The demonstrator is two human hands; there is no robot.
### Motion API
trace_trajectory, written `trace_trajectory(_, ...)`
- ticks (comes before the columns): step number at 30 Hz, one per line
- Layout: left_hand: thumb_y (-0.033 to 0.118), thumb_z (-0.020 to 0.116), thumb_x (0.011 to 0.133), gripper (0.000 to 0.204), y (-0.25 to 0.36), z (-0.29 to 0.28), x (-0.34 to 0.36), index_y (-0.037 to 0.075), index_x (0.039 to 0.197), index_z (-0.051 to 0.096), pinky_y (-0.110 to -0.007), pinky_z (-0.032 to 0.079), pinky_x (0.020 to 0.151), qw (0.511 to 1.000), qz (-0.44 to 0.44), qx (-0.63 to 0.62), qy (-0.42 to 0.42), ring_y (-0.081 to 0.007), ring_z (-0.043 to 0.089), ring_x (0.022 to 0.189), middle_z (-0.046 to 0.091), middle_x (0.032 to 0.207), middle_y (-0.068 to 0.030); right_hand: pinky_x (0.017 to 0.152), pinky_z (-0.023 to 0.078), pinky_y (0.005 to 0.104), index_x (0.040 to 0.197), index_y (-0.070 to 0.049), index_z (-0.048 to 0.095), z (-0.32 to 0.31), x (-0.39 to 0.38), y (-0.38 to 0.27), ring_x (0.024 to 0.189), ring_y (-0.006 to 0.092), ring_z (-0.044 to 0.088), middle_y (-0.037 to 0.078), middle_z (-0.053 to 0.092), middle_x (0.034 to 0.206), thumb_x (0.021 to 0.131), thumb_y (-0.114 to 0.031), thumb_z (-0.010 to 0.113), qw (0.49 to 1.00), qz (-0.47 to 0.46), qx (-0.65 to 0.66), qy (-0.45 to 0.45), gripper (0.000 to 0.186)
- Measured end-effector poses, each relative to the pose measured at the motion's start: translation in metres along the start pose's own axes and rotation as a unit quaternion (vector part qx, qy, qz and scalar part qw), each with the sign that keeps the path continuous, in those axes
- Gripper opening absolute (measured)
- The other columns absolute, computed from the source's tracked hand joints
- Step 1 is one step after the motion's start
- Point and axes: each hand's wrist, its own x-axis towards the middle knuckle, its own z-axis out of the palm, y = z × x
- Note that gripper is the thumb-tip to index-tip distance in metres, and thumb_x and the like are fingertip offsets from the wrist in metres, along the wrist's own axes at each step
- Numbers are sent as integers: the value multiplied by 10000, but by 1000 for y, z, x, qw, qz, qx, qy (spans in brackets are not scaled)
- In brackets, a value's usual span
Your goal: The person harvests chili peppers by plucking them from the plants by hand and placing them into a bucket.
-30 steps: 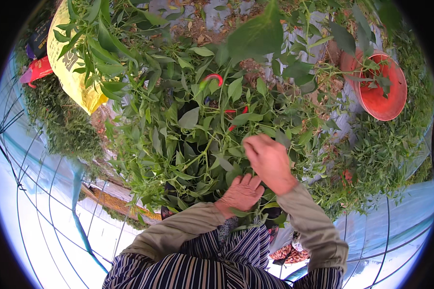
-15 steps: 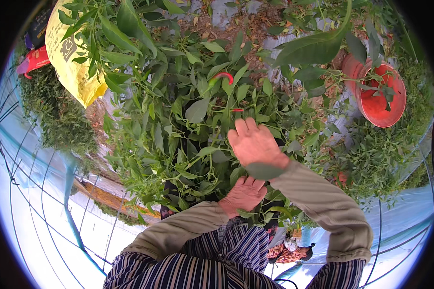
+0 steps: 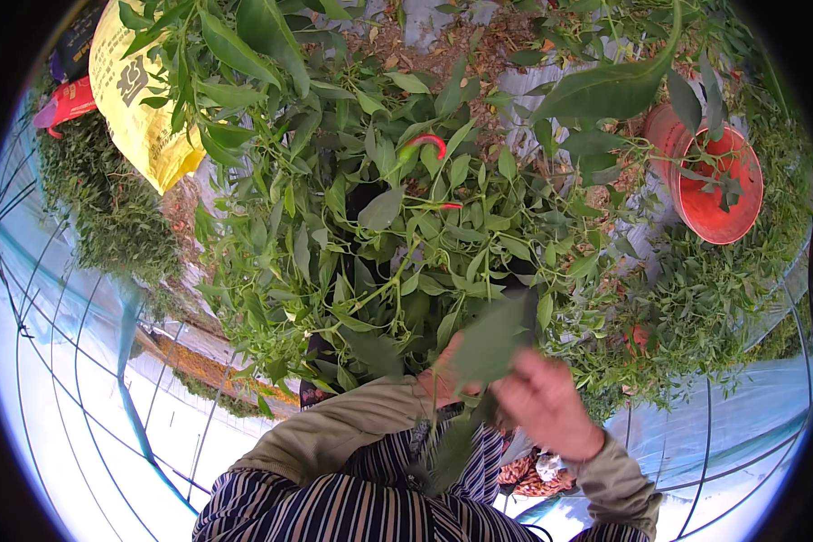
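My right hand (image 3: 556,408) is near my body, smeared by motion, its fingertips close to a blurred green leaf (image 3: 494,339). To its left is my left hand (image 3: 438,378), low at the front of the pepper plant (image 3: 397,294); that leaf covers its fingers, so I cannot make out what it holds, if anything. Beyond both hands, a curved chili pepper (image 3: 440,144), red at one end and green at the other, hangs among the leaves. A smaller red chili (image 3: 451,206) shows just below it, mostly hidden by foliage.
A red bucket (image 3: 748,217) lies tilted at the far right, its mouth facing me, with leaves across it. At the far left stands a yellow printed sack (image 3: 144,117) beside a red bag (image 3: 68,107). Leafy branches overhang the top. Another person's patterned clothing (image 3: 537,476) shows at the bottom.
My right hand has drawn back from the upper foliage toward my body, ending beside my left hand. Leaves have swung up in front of both hands.
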Motion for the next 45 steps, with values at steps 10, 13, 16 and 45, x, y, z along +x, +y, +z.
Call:
trace_trajectory(10,16,707,644,972,57,-8,14,152,1497,262,-395,417,824,556,267,730,-293,-293,564,952,558,1018,-92,567,501,454,926,2,584,-21,29,107,636,372,620,213,619,739,899,-154,591,908,-16,-327,261,158)
trace_trajectory(13,106,689,681,830,55,-15,16,154,1450,379,-377,403,765,415,338,799,-273,-249,570,863,546,905,-62,574,520,484,939,0,587,3,12,111,647,408,625,233,611,802,884,-145,588,889,-33,-429,156,155)
trace_trajectory(16,212,610,743,489,51,-27,25,162,1228,574,-347,368,736,394,371,793,-281,-199,561,858,533,878,-23,539,520,457,925,-9,568,10,5,100,602,374,620,202,579,798,863,-135,573,857,-7,-511,60,141)
trace_trajectory(45,294,616,618,230,72,-37,47,179,811,566,-331,313,754,295,374,771,-422,-162,531,721,444,786,-9,665,542,272,995,-42,687,-71,-88,62,788,127,649,75,699,987,912,-169,651,992,-34,-72,93,156)
